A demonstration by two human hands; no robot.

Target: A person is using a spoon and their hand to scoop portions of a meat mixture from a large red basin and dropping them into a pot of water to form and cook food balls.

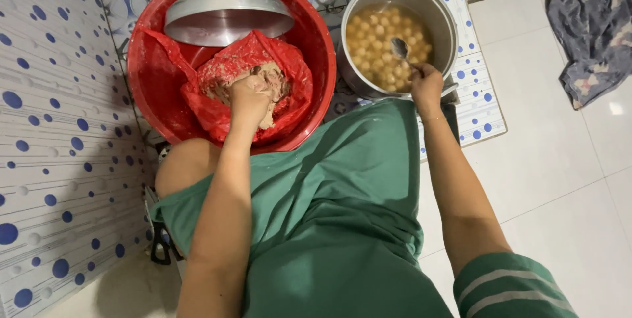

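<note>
While the head camera looks straight down, a lump of pale brown dough (pixel 263 87) sits in a crumpled red plastic bag (pixel 289 87) inside a big red basin (pixel 151 74) at the upper left of the frame. It looks soft and sticky, with an uneven, torn surface. A round metal lid (pixel 227 18) lies tilted in the far part of the same basin.

In the upper middle of the frame stands a steel pot (pixel 441 15), just right of the basin and almost touching it. It is full of small round pale balls (pixel 375 41) in a cloudy liquid. A metal spoon (pixel 399 48) stands in the pot with its bowl among the balls; its long axis runs from the upper left down to the lower right, the handle end going into the right hand.

The left hand (pixel 249 97) reaches up from the bottom of the frame, forearm nearly straight, and its fingers are clenched into the dough, grasping a bit of it. The right hand (pixel 426 87) rests at the pot's near rim, wrist bent slightly inward, fingers closed around the spoon handle.

Green clothing (pixel 329 212) fills the lower middle. At the upper right a dark cloth (pixel 592 28) lies on the white tiled floor (pixel 559 180).
</note>
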